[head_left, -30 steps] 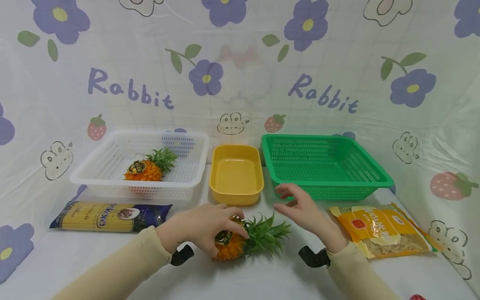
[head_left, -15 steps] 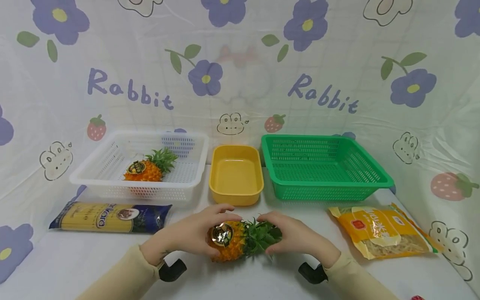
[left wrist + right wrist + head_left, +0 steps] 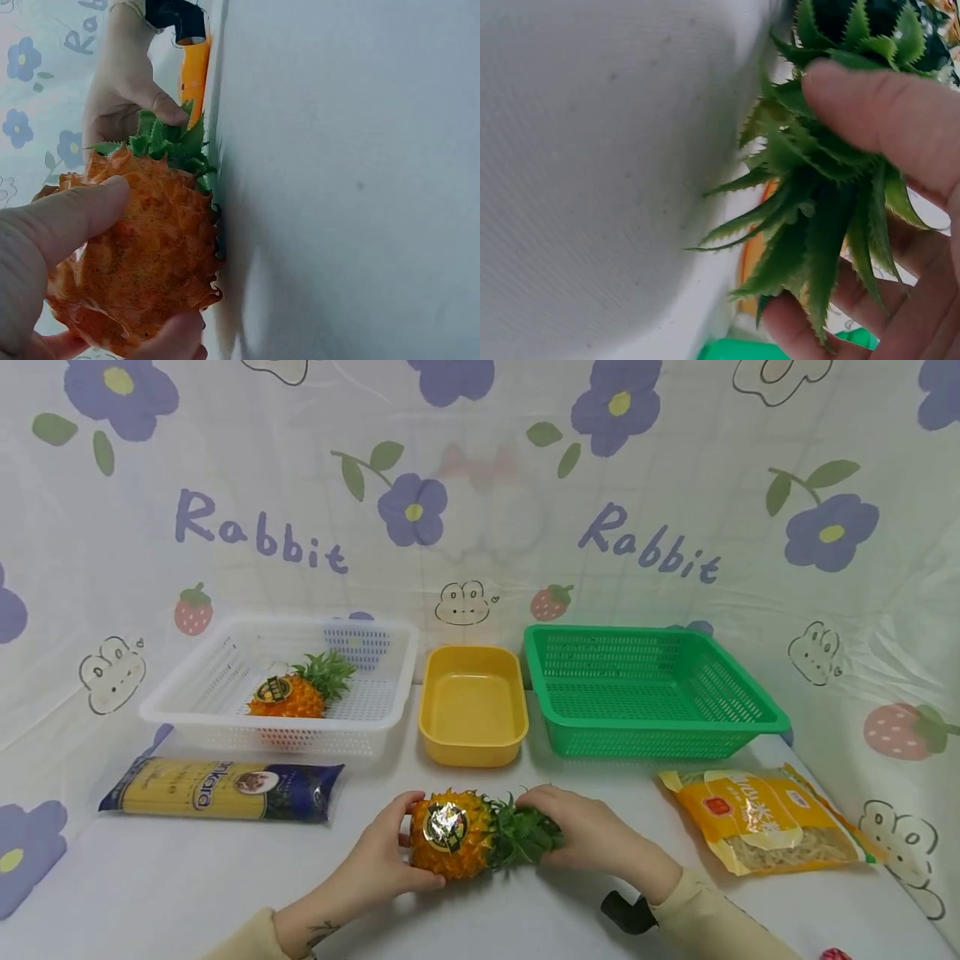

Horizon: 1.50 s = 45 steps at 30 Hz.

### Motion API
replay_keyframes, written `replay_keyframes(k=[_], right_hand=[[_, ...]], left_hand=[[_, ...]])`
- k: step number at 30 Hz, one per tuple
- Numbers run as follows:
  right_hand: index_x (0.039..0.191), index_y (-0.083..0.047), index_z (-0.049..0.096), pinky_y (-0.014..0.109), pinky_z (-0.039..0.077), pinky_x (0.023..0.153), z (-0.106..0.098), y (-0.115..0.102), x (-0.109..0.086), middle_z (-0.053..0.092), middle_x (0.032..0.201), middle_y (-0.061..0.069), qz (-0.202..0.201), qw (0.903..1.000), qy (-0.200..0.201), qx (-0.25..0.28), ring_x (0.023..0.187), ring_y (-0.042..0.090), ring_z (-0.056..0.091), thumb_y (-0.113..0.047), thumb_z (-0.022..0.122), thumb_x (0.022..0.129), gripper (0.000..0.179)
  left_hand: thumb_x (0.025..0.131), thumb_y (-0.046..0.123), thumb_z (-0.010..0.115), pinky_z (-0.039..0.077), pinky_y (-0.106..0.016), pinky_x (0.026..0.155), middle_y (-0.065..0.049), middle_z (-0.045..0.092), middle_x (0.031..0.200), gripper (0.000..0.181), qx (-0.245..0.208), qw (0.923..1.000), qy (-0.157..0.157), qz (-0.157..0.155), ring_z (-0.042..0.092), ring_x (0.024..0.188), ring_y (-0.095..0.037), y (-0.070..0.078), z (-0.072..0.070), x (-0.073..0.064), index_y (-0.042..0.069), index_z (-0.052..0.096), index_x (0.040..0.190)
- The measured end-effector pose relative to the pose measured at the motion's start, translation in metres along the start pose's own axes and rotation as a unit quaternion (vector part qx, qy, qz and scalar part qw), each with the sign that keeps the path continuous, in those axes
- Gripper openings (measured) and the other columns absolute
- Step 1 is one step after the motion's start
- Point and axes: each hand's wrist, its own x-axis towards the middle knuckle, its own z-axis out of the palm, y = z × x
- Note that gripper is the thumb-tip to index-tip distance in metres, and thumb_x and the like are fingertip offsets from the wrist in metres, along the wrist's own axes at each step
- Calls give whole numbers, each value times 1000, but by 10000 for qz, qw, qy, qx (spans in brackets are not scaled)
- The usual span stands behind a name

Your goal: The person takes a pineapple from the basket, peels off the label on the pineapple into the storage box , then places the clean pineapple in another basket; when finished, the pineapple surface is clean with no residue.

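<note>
A small orange pineapple [image 3: 468, 856] with a round black-and-gold sticker lies on its side in the middle of the table. My left hand [image 3: 381, 852] grips its base end, thumb along the near side and fingers round the far side. From the right, my right hand [image 3: 588, 833] holds the green leaf crown [image 3: 521, 835]. The right wrist view shows the thumb over the leaves [image 3: 802, 172], with fingertips beneath them. In the left wrist view the thumb presses the orange skin [image 3: 150, 240] close beside the white tabletop.
Behind stand a white basket [image 3: 367, 723] holding another pineapple [image 3: 288, 697], a yellow tub [image 3: 474, 753] and a green basket [image 3: 660, 745]. A spaghetti pack [image 3: 221, 789] lies left, an orange noodle bag [image 3: 772, 818] right. Something small and red [image 3: 834, 954] shows at the front edge.
My left hand has shifted from over the pineapple's body to its base end. My right hand has come down from near the green basket onto the crown. The pineapple's sticker has turned into fuller view.
</note>
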Motion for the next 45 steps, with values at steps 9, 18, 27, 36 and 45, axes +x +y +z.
replay_keyframes(k=[9, 18, 27, 36, 45], right_hand=[[121, -14, 53, 40, 54, 67, 5, 3, 8, 58, 118, 5, -238, 9964, 470, -658, 98, 24, 62, -11, 80, 64, 63], [119, -16, 54, 38, 52, 61, 5, 10, 23, 59, 114, 4, -204, 9948, 632, -768, 92, 22, 63, -11, 80, 64, 61], [122, -14, 53, 41, 53, 69, 5, 18, 33, 57, 119, 6, -143, 9957, 638, -649, 100, 24, 60, -7, 79, 66, 62], [122, -14, 53, 40, 53, 68, 4, 21, 37, 57, 118, 4, -95, 9952, 684, -691, 99, 22, 61, -8, 78, 68, 60], [134, -14, 44, 48, 48, 84, -12, 15, 36, 47, 133, 9, 275, 9988, -74, -391, 115, 32, 50, -32, 83, 66, 80]], left_hand=[[57, 10, 87, 54, -34, 72, -14, 46, 131, 95, -424, 9990, 49, 89, 58, 96, -28, -7, -8, 15, 15, 37, 138], [57, 7, 86, 53, -37, 77, -14, 46, 134, 98, -439, 9986, 151, 241, 59, 99, -30, -16, -14, 35, 13, 35, 141], [58, 4, 85, 51, -40, 82, -13, 42, 139, 99, -584, 9982, 125, 89, 56, 104, -29, -21, -19, 52, 16, 34, 142], [60, 5, 84, 50, -44, 85, -17, 43, 136, 96, -546, 9981, 38, 282, 56, 104, -31, -23, -23, 61, 15, 34, 142], [61, 4, 84, 51, -42, 83, -18, 42, 136, 95, -564, 9976, 3, 403, 56, 103, -32, -24, -23, 62, 14, 35, 141]])
